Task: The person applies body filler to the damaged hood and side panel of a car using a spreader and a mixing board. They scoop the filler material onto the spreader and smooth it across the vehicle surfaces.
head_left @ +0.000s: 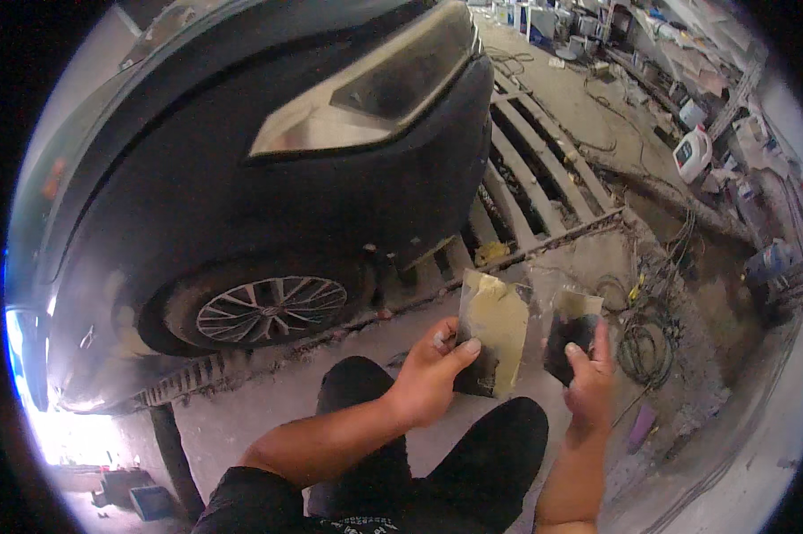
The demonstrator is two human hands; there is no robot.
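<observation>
My left hand [428, 374] grips a flat, dark-edged putty board [482, 381] by its left side, thumb on top. Pale yellow putty [498, 320] is smeared over most of its face. Just to the right, my right hand [590, 383] is closed around a thin, dark putty spreader [563, 329], thumb across its face and a finger along its right edge. Some yellow colour shows at the spreader's top end. A narrow gap lies between board and spreader. Both are in front of my knees, below the dark car [330, 205].
The car's headlight [375, 84] and spoked wheel [272, 309] are ahead to the left. A slatted metal floor grate [544, 169] runs beside the bumper. Coiled hoses [644, 351] lie at the right, below a white jug [693, 153] and cluttered shelving.
</observation>
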